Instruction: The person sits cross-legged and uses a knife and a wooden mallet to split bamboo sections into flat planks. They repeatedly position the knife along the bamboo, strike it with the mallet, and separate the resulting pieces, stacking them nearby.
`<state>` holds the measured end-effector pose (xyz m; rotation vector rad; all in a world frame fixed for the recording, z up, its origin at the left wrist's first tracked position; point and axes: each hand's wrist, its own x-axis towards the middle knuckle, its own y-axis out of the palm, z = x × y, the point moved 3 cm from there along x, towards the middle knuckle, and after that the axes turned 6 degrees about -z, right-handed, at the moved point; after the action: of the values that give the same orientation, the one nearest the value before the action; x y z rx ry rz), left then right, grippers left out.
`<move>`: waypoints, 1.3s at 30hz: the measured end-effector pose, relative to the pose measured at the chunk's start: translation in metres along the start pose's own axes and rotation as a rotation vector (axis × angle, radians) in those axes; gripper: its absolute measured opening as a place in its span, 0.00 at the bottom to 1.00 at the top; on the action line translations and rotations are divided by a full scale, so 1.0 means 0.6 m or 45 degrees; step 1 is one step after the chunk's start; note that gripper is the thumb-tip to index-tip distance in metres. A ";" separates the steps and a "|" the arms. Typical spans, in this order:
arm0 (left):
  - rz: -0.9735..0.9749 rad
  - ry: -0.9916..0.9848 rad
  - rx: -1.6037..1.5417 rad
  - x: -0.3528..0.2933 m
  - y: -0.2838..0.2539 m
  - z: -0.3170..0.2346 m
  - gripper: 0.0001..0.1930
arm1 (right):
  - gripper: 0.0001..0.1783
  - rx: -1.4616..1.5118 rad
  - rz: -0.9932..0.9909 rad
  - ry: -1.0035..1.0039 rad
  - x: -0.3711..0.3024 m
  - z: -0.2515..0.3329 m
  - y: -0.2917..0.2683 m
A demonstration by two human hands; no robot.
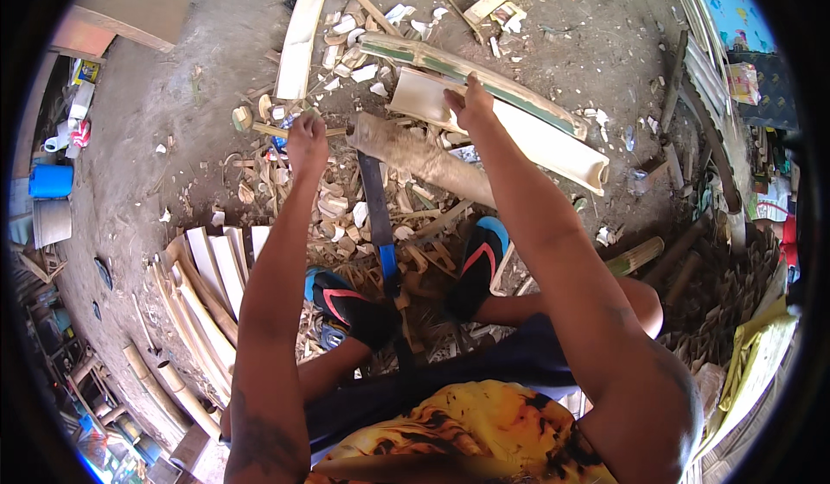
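My left hand point(307, 144) is closed, fingers curled together, above the wood chips; whatever it may hold is hidden. A thin bamboo strip point(270, 130) passes beside or under it. My right hand point(471, 106) has its fingers apart over two split bamboo lengths: a pale one point(536, 141) with its hollow face up and a green-edged one point(493, 79) behind it. Nearer to me, a brownish curved bamboo piece point(424, 157) slants between my hands. A dark flat bar point(374, 199) with a blue band point(387, 264) stretches between my feet.
Chips and offcuts point(337, 203) litter the dirt floor around my shoes point(480, 259). A long pale bamboo split point(303, 35) lies ahead. Several splits point(203, 277) are stacked at the left, near whole bamboo poles point(156, 389). Corrugated sheets point(709, 35) line the right side.
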<state>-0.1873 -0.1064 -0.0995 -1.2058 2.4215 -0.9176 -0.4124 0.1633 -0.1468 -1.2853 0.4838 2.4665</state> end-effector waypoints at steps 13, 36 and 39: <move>0.090 -0.200 0.906 0.298 0.103 0.051 0.63 | 0.23 -0.575 0.186 -0.273 0.021 0.055 0.025; 0.616 1.083 0.686 0.141 0.010 -0.198 0.28 | 0.46 -2.285 0.083 -1.509 0.071 0.218 -0.102; 0.582 1.105 0.766 0.122 -0.074 -0.190 0.36 | 0.45 -2.141 0.152 -1.782 0.000 0.202 -0.116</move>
<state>-0.2626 -0.1369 0.0179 0.0059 2.4535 -2.0807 -0.4705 0.2778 -0.0920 0.6562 -2.0640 2.7532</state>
